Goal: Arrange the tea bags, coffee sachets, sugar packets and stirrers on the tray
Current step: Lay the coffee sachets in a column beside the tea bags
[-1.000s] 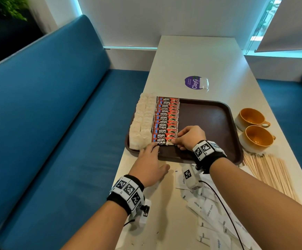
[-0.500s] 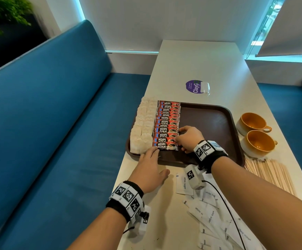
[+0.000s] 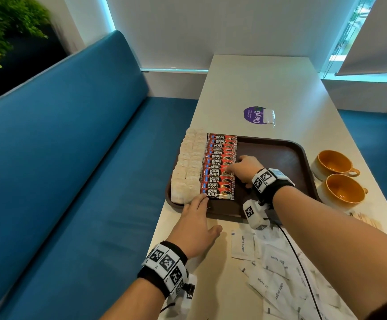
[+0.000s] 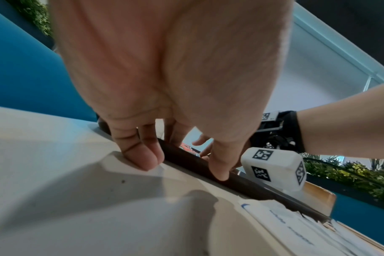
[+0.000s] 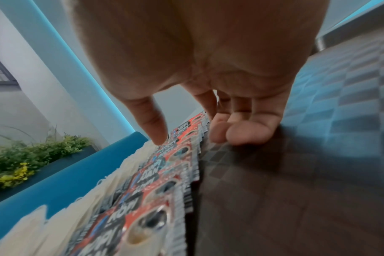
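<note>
Coffee sachets (image 3: 219,166) lengthwise across tray (image 3: 280,158), both hands flat, fingers touching them

Tray (image 3: 278,155): dark brown plastic, matt, fine checkered texture on floor in right wrist view. Coffee sachets (image 3: 220,167): glossy foil-like film, red and black print, crimped ends. Tea bags (image 3: 189,167): off-white, soft fibrous paper, matt. Sugar packets (image 3: 271,269): white matt paper, printed text. Stirrers (image 3: 370,221): pale bare wood. Cups (image 3: 339,179): glazed ceramic, glossy orange inside, paler outside. Table (image 3: 264,82): smooth cream, slight sheen. Bench (image 3: 72,169): blue upholstery, matt. Wristbands (image 3: 164,266): black cloth with printed white marker panels.
</note>
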Tool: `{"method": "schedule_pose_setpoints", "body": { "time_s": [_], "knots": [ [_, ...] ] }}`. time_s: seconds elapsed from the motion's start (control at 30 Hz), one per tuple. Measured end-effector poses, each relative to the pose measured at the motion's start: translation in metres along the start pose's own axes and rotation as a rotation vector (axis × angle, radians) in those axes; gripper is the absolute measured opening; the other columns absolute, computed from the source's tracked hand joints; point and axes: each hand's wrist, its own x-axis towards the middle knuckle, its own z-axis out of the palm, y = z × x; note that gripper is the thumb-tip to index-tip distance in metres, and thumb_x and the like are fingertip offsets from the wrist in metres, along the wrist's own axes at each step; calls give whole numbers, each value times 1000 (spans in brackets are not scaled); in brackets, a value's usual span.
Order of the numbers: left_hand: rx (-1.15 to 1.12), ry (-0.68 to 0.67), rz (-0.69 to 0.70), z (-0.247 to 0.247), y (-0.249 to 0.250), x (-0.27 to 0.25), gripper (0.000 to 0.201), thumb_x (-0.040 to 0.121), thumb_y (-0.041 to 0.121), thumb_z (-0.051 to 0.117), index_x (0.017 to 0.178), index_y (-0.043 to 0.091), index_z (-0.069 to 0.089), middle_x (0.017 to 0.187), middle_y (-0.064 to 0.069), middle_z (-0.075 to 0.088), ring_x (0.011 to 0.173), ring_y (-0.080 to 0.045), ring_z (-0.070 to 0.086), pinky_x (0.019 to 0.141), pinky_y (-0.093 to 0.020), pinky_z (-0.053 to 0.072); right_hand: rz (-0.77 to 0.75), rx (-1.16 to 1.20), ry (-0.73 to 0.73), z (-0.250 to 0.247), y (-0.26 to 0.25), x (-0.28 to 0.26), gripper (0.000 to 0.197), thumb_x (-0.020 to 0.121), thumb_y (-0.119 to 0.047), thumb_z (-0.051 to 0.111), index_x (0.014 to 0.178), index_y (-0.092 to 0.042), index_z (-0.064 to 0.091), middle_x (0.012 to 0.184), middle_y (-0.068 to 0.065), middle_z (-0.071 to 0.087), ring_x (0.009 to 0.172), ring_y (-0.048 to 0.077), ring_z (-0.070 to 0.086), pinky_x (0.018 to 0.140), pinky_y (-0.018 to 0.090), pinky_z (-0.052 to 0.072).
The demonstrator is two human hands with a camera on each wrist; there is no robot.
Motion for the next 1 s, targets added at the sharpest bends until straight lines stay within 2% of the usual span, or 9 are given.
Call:
{"method": "schedule_pose_setpoints", "body": {
  "time_s": [0.07,0.23,0.33,0.43,0.5,0.67,0.8,0.93,1.0],
  "knots": [
    [2,-2,-1,0,0,0,85,96,49,63,162,18,19,167,10,12,153,-17,15,127,-36,22,-16,-25,-11,2,-1,4,75,79,-52,73,142,-18,50,133,11,57,105,29,64,90,49,59],
    [-4,-7,0,-1,1,0,85,96,48,63,162,18,18,167,11,12,153,-17,15,126,-37,23,-46,-31,-34,4,2,9,63,83,-45,74,138,-23,53,136,9,54,103,25,63,88,46,58],
    [-8,-6,0,-1,0,0,86,96,49,63,163,19,18,167,12,12,153,-17,15,126,-37,23,-64,-9,-63,2,4,13,59,86,-41,75,139,-24,54,134,9,55,95,21,61,76,38,55],
    [-18,-2,8,0,-1,-1,85,96,48,63,163,19,18,167,12,12,152,-16,16,126,-36,23,-59,6,-79,-3,3,15,60,89,-36,73,143,-22,51,119,8,63,78,18,61,55,29,48],
    [-23,4,16,0,-2,-1,85,96,48,64,162,19,19,166,12,13,152,-15,17,126,-35,24,-42,13,-66,-7,0,18,65,90,-33,72,148,-20,45,115,7,64,74,19,63,49,27,47],
    [-22,14,26,0,-4,0,84,96,47,64,162,20,19,166,13,13,152,-14,15,126,-33,23,-23,-52,-71,-9,-12,26,53,90,-35,69,137,-15,53,111,9,65,72,23,67,49,28,49],
    [-26,25,30,-2,-5,1,84,96,47,64,162,20,19,166,13,13,152,-12,14,124,-29,20,-25,-22,-53,-7,-10,31,47,88,-35,70,129,-16,57,103,6,67,74,23,67,51,27,50],
    [-30,17,23,-2,-5,0,84,96,47,64,162,22,19,166,14,12,152,-13,15,123,-29,20,-4,54,12,-11,-7,36,59,88,-32,66,143,-17,49,103,5,67,72,23,68,56,31,53],
    [-35,16,19,-2,-5,-1,83,97,47,64,162,23,19,166,15,12,152,-13,16,122,-28,20,2,69,13,-15,-10,38,58,90,-31,65,143,-17,49,101,4,67,72,23,68,54,30,52]
  ]
}}
